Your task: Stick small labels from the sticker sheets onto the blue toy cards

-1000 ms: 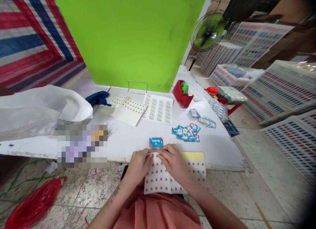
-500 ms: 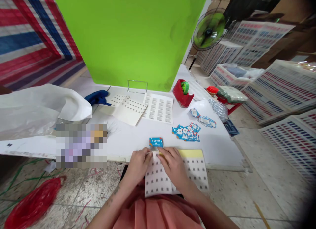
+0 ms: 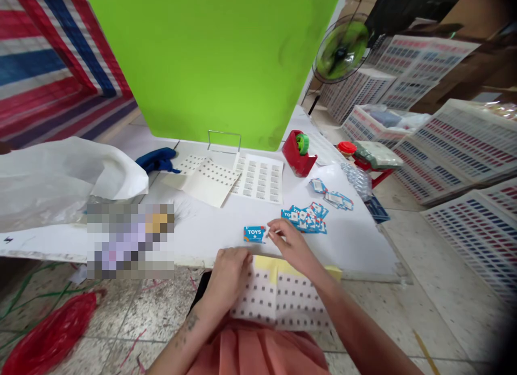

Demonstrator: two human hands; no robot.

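A sticker sheet point(image 3: 294, 297) with rows of small dark squares and a yellow top strip lies over my lap at the table's front edge. My left hand point(image 3: 234, 270) pinches its upper left corner. Just right of a blue TOYS card point(image 3: 254, 234) on the white table, my right hand point(image 3: 285, 237) has its thumb and forefinger together at the card's right edge; what they hold is too small to make out. Several blue cards point(image 3: 309, 219) lie in an overlapping pile beyond that hand, with more cards point(image 3: 338, 200) further right.
Printed label sheets point(image 3: 260, 178) and a red tape dispenser point(image 3: 298, 154) sit behind the cards. A green panel point(image 3: 218, 62) stands at the back. White plastic point(image 3: 72, 175) and a blue cloth point(image 3: 157, 159) lie left. Crates point(image 3: 452, 148) stand on the right.
My right hand has moved up and away from the sheet to the TOYS card's right edge. The sheet has shifted slightly down, showing more of its yellow strip, with my left hand still at its corner.
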